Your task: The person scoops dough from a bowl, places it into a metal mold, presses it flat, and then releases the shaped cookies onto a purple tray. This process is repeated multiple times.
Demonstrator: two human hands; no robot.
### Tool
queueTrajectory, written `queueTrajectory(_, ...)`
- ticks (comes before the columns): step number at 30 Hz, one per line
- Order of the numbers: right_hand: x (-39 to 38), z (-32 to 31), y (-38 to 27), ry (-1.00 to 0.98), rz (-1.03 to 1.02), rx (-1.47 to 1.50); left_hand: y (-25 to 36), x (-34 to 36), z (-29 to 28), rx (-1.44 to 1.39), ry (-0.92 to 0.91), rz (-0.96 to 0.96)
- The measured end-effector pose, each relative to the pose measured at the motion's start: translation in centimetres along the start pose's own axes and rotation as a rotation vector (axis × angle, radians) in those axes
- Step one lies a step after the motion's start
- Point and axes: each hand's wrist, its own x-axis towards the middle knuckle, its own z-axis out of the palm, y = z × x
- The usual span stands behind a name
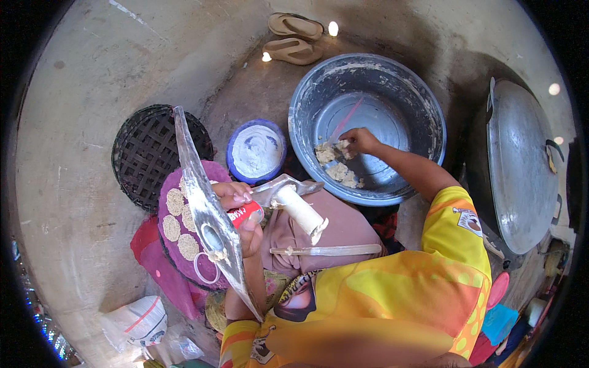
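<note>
My left hand is closed round a red cylinder, beside a long, floury plank-like press piece with a hole in it. A white tube on a floury plate lies over my lap, above a flat stick. My right hand is in the big blue-grey basin, fingers closed on pale crumbly dough; more dough lies in the basin. Several flat round dough pieces sit on a purple round board at my left, partly hidden by the press piece.
A small blue bowl of white powder, a black woven basket, tan sandals, a large metal lidded pot at the right, a white sack at lower left, and a pink cloth surround me on the floor.
</note>
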Motion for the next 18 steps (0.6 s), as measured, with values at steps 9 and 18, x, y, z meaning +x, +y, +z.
queueTrajectory(9, 0.6, -2.8, -2.2, 0.253, 0.216, 0.998, 1.1, 1.4, 0.0, 0.003, -0.151, -0.036)
queueTrajectory(18, -11.0, -9.3, -28.2, 0.200, -0.657, 1.248, 2.2, 2.1, 2.9, -0.069, 0.066, -0.579)
